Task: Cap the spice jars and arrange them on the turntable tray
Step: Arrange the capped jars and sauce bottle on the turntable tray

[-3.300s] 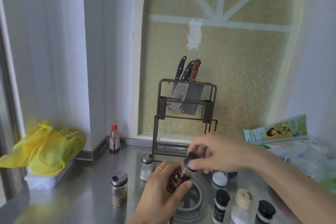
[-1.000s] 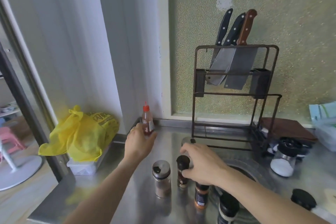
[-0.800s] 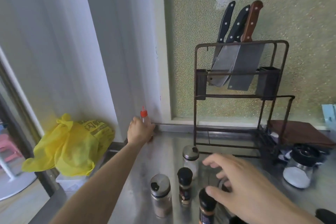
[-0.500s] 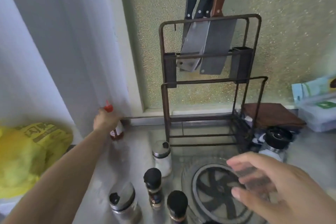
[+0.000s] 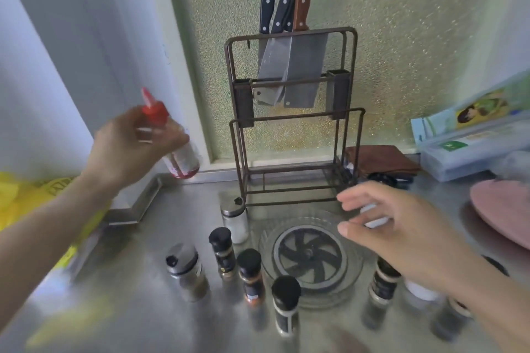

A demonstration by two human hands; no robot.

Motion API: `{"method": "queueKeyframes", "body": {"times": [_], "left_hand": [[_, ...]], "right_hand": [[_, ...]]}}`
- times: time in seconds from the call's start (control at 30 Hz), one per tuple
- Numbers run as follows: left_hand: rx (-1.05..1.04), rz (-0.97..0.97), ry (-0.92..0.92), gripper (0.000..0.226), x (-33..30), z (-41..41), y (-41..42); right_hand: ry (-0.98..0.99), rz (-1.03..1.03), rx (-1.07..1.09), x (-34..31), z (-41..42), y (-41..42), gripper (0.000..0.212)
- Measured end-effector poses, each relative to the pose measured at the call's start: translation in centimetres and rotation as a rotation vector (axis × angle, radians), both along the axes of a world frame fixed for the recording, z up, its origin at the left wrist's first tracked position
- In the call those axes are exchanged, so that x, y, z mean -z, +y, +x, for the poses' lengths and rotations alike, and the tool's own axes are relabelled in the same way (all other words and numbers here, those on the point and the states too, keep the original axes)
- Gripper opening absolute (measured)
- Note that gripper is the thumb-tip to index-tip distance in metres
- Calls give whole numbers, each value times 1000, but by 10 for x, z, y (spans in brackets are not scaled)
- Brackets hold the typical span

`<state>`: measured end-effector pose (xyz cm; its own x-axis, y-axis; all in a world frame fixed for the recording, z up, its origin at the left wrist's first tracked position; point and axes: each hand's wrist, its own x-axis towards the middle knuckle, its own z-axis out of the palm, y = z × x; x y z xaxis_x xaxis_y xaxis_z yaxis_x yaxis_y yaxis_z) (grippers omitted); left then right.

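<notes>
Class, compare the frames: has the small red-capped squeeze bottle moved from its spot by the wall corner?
Yes. The red-capped squeeze bottle is off the steel counter, tilted and lifted in the left hand, nearer the brown wire knife rack.

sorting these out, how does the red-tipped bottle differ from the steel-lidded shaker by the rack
The red-tipped bottle is lifted and tilted in the left hand; the steel-lidded shaker stands upright on the counter. The bottle has a pointed red nozzle, the shaker a flat metal lid. Both have clear bodies.

Red-capped bottle [image 5: 172,137] — black-lidded jars [image 5: 251,275] — yellow bag [image 5: 17,203], pink plate [image 5: 504,209].
</notes>
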<state>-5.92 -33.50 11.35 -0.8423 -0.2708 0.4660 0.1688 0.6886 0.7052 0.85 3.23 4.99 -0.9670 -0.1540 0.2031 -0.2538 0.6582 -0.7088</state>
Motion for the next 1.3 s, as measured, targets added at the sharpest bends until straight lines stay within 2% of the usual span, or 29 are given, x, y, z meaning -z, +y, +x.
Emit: {"method": "queueKeyframes", "body": {"times": [0.13,0.33,0.47,0.57,0.67,0.93,1.13,1.3], "left_hand": [[242,30,-84,38,-9,33,51],[349,-194,-229,39,27,21,121],[306,-309,-325,24,59,2,147],[251,-343,-329,17,77,-8,150],[210,-366,-316,23,91,-16,147],[194,-404,-275,34,102,-24,150],[213,-378,-296,40,109,-30,150],[204,-370,-302,38,123,-34,147]], "right_hand": [[-5,-15,49,-6,14,12,26],[-7,29,145,-18,23,33,27],[-37,179,182,-9,25,41,31],[-22,272,246,-3,17,50,34],[3,365,312,-2,-2,60,39],[-81,416,364,22,-86,51,64],[-144,463,387,49,-126,37,64],[-103,504,492,67,-141,34,57]]}}
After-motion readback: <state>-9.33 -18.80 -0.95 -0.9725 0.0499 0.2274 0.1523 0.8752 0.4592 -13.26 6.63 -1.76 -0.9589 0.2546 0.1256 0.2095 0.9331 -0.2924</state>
